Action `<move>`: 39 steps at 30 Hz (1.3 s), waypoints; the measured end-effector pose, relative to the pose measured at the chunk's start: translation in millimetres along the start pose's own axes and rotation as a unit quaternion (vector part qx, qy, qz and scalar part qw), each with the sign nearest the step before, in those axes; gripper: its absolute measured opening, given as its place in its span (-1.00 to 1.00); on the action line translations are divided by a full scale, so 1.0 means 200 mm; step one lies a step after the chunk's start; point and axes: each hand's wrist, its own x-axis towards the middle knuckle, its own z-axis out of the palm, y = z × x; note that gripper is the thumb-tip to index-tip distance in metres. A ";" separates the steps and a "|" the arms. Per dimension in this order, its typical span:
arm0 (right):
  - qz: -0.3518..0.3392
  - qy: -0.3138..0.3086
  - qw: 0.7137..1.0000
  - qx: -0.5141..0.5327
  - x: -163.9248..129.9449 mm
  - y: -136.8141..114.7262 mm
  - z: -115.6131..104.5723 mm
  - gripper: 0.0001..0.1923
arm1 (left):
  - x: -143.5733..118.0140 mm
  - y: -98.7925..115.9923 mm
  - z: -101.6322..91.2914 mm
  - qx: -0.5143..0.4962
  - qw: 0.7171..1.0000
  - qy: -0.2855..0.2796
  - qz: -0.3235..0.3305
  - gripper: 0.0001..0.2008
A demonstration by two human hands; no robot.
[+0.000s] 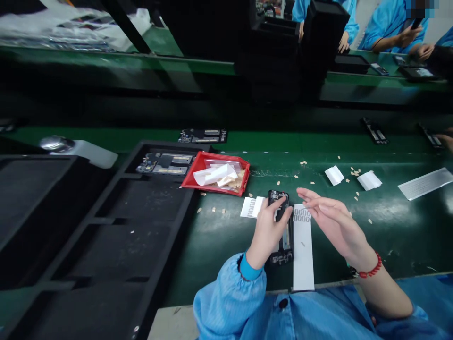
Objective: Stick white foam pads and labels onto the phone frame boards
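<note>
A phone frame [286,243] with its inner parts exposed lies lengthwise before me on the green bench. My left hand [267,229] rests over its upper half, index finger and thumb spread apart on it. To its right lies a long white strip [303,259] with rows of dark oval outlines at its far end. Just above and right of that end hovers my right hand [338,224], fingers stretched out, nothing visible in it. A folded white paper [250,208] with similar ovals sits left of the phone, partly behind my left hand.
A red bin [244,184] holds paper scraps. Black trays [177,255] fill the left side, one bearing a phone frame [166,163]. Small tan scraps, two folded papers [334,175] and a pale sheet [426,183] lie rightward. People in blue sit across; another hand [446,139] shows at right.
</note>
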 end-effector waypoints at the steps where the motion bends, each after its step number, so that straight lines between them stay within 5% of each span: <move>1: 0.001 -0.003 1.000 0.007 0.01 0.01 0.01 -0.86 | -0.01 0.02 -0.02 -0.021 1.000 -0.003 -0.013 -0.79; 10: 0.013 0.002 0.999 0.037 0.12 0.10 0.12 -0.83 | -0.09 0.23 -0.13 -0.202 0.973 0.031 -0.108 -0.78; 19: 0.032 0.014 0.996 0.077 0.12 0.09 0.17 -0.83 | -0.09 0.26 -0.13 -0.246 0.955 0.080 -0.147 -0.85; 39: 0.071 0.032 0.993 0.094 0.14 0.06 0.21 -0.81 | -0.11 0.26 -0.13 -0.249 0.956 0.075 -0.135 -0.91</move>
